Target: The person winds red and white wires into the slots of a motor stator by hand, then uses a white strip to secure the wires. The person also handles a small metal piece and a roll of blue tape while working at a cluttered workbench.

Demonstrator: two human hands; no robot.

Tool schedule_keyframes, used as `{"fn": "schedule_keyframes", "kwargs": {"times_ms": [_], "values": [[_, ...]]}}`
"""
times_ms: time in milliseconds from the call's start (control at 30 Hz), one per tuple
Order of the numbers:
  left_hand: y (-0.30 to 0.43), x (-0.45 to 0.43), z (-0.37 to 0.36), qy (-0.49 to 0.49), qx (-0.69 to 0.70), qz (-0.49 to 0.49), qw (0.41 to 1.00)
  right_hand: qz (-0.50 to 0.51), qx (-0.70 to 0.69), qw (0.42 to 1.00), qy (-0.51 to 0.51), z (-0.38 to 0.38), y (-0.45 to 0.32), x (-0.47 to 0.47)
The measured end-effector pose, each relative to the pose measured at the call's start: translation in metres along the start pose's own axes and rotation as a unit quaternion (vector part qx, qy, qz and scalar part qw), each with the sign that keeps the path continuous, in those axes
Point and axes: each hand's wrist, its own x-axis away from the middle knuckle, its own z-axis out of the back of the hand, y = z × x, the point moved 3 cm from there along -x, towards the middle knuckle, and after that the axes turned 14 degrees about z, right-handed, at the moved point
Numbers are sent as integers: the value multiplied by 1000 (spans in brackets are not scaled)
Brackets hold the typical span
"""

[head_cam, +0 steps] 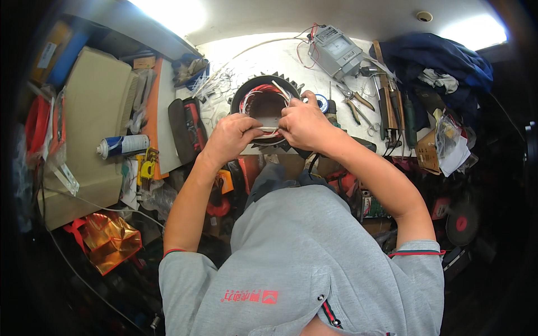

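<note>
An electric motor's finned stator housing (235, 90) stands on the white workbench, its open round end facing up. Inside its rim runs a ring of windings with red and white insulated leads (264, 89). At the near side of the ring, my left hand (233, 136) pinches a white sleeved lead (269, 129) between thumb and fingers. My right hand (303, 122) grips the same lead a little further right, over the housing's right rim. A loose white sleeve end (278, 87) sticks up beside the right hand. The fingertips partly hide the near windings.
Behind the housing to the right stands a grey analogue meter (338, 49) with thin leads. Pliers (357, 103), scissors (370, 125) and a solder-like spool (322, 103) lie to the right. Left are a clamp meter (194, 126) in its case, cut sleeving (214, 80) and a spray can (124, 146).
</note>
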Motion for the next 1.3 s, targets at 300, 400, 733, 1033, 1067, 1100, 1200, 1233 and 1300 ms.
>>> {"fn": "schedule_keyframes", "kwargs": {"times_ms": [300, 400, 733, 1033, 1067, 1100, 1200, 1233, 1300], "values": [[-1, -1, -3, 12, -38, -50, 998, 21, -16, 1000, -17, -3, 4, 0], [9, -3, -6, 7, -53, -61, 997, 18, -7, 1000, -24, -5, 4, -1], [6, -3, -23, 39, -94, -76, 992, -51, -27, 997, -50, 2, 1, -4], [6, -9, -21, 0, -44, -95, 995, 0, -11, 999, -46, -4, 3, -4], [8, -9, -20, -4, -48, -92, 995, -8, -15, 999, -40, -3, 3, -3], [9, -10, -19, -9, -56, -95, 994, -16, -19, 999, -35, -1, 2, -2], [6, -10, -18, -14, -69, -95, 993, -62, -8, 997, -39, 2, -2, -2], [4, -9, -19, -10, -68, -89, 994, -80, 0, 996, -42, 1, -3, -2], [3, -8, -20, -5, -65, -85, 994, -55, -6, 998, -22, -4, 0, -1]]}}
